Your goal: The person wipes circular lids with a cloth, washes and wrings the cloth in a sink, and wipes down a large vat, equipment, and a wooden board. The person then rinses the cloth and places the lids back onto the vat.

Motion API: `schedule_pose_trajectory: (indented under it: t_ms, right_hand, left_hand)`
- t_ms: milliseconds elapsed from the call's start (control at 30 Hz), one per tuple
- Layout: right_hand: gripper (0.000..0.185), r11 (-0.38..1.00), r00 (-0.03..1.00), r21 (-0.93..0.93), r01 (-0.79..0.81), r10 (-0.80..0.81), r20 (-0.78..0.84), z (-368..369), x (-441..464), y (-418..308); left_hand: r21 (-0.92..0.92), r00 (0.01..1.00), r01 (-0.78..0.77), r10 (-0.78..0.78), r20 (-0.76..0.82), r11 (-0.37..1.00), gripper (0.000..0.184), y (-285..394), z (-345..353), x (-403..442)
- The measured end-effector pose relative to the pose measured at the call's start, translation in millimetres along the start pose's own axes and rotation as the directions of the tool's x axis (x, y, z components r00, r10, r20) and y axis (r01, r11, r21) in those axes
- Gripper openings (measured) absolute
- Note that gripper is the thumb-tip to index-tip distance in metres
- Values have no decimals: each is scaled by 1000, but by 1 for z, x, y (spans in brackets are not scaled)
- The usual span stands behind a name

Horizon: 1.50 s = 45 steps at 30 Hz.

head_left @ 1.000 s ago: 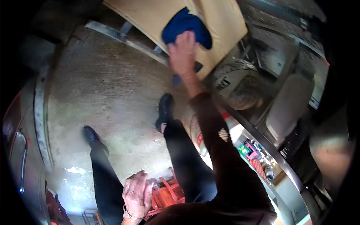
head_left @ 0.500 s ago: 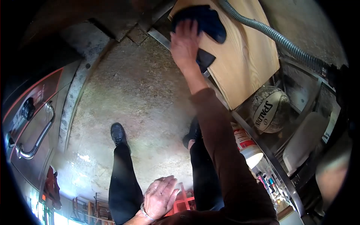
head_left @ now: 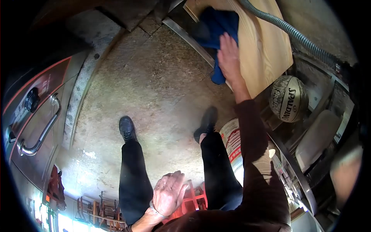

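My right hand [head_left: 230,58] lies flat, fingers stretched out and close together, on a dark blue cloth [head_left: 220,27] near the left edge of a light wooden board [head_left: 266,42]. The cloth is bunched, and one end hangs over the board's edge. Whether my thumb grips the cloth is hidden. Low in the view, my left hand [head_left: 169,193], with a bracelet at the wrist, is held palm down by my left leg. Its fingers are straight, with nothing seen in them.
A ridged grey hose [head_left: 291,36] crosses the board's far right side. A Spalding basketball [head_left: 289,98] sits in a metal frame to the right. A white and red bucket [head_left: 232,143] stands beside my right leg. On the left is a metal door handle [head_left: 42,135]; below is something red [head_left: 189,199].
My right hand has moved to the right and down the board. The cloth has shifted with it and bunched up, one end now over the edge. My left hand has barely moved.
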State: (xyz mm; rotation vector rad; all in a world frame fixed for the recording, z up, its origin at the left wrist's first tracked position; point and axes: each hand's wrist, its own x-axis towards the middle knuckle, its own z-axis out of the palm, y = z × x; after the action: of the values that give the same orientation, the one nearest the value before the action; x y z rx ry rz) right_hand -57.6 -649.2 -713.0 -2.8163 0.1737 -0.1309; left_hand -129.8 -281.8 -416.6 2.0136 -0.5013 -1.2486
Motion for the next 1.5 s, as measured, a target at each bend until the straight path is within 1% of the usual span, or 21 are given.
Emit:
schedule_pose_trajectory:
  t_ms: [33,100,167,267,300,333,400,433,500,600,700,867,967,1067,1133,1233,1300,1333,1433,1467,1500]
  right_hand:
    - [58,998,998,8,-67,67,9,-8,-14,7]
    - [49,997,991,24,-80,82,-104,-17,-48,21]
    - [42,978,983,-164,-126,102,-151,-28,-83,22]
    - [34,951,941,-98,-293,268,-206,-7,-78,-4]
    - [29,995,953,-42,-86,70,-294,-8,-44,-39]
    - [29,999,943,10,-45,46,-329,-6,-12,-73]
    - [29,991,915,112,-72,110,-389,19,56,-119]
    - [34,997,930,43,-71,82,-358,44,87,-129]
    - [40,970,835,242,-6,138,-533,89,134,-153]
    - [45,995,964,-89,48,-69,-256,93,98,-136]
    - [45,945,954,-264,191,-242,-175,69,49,-104]
    - [41,967,964,-170,190,-216,-154,37,-5,-79]
    - [33,953,970,-275,125,-176,-170,32,-53,-56]
    - [30,978,990,-171,119,-130,-56,2,-98,-40]
    - [29,979,994,-176,106,-106,9,-11,-121,-32]
    - [27,981,997,-182,70,-71,0,-16,-139,-29]
    - [16,974,991,-224,-26,55,125,-27,-138,-40]
    - [18,965,994,-257,-60,82,74,-30,-133,-45]
    - [24,867,838,-83,-491,496,227,-58,-88,-66]
    - [26,879,865,157,-450,473,-167,-37,-94,-50]
    - [21,498,622,560,-662,782,39,-75,-59,-81]
  left_hand:
    - [-4,1000,-6,6,-6,1000,34,0,0,-3]
    - [-2,999,-26,26,-22,1000,33,-5,-4,-7]
    - [-15,999,-32,31,-34,999,32,-8,-6,-12]
    - [-29,997,-61,59,-52,998,31,-12,-6,-18]
    - [-25,997,-62,61,-40,998,30,-12,-6,-19]
    - [-17,998,-62,61,-27,998,30,-13,-6,-19]
    - [16,998,-57,57,-3,998,29,-13,-5,-19]
    - [38,998,-55,55,0,998,28,-12,-4,-17]
    - [64,999,-51,51,2,997,28,-11,-3,-13]
    - [61,998,-57,57,4,997,29,-4,2,-6]
    - [72,998,-61,61,8,995,30,-3,9,-4]
    - [112,997,-55,49,57,992,33,1,15,-1]
    - [126,998,-57,53,40,990,33,-3,18,-2]
    - [95,998,-64,64,5,993,31,-3,19,-3]
    - [85,998,-67,67,4,994,30,-3,19,-6]
    - [137,999,-48,48,2,989,29,-13,23,-18]
    - [181,999,-25,31,-30,983,29,-18,29,-26]
    - [213,997,-35,48,-54,976,32,-21,32,-29]
    - [225,999,-35,42,-25,974,32,-29,41,-40]
    - [215,998,-49,57,-35,975,30,-30,41,-42]
    - [215,999,-45,49,-14,976,29,-30,41,-45]
